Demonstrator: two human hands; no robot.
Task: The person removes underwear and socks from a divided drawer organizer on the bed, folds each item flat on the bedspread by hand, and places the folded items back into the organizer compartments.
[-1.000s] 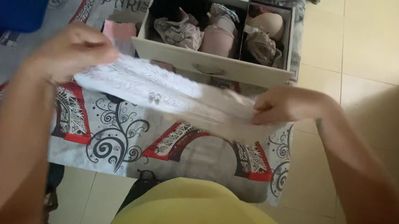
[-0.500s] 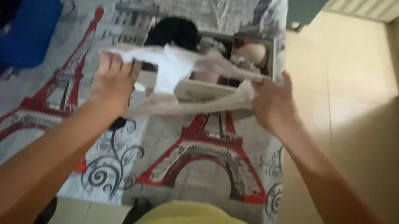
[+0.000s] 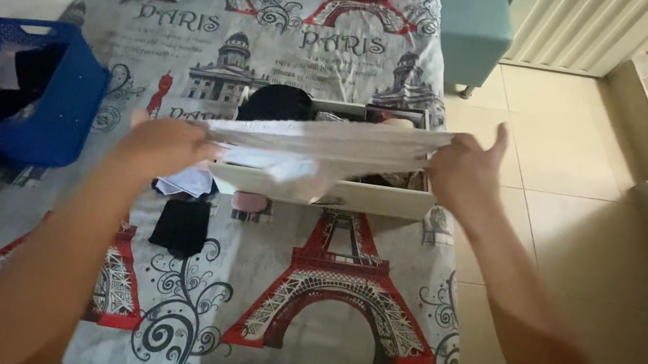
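White lace garment (image 3: 321, 150) stretched flat at frame centre, pinched at each end by left hand (image 3: 162, 145) and right hand (image 3: 463, 173), arms extended over the drawer (image 3: 322, 192).

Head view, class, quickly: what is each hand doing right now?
Left hand: closed on one end of the white lace garment.
Right hand: gripping the garment's other end, thumb raised, above the drawer.
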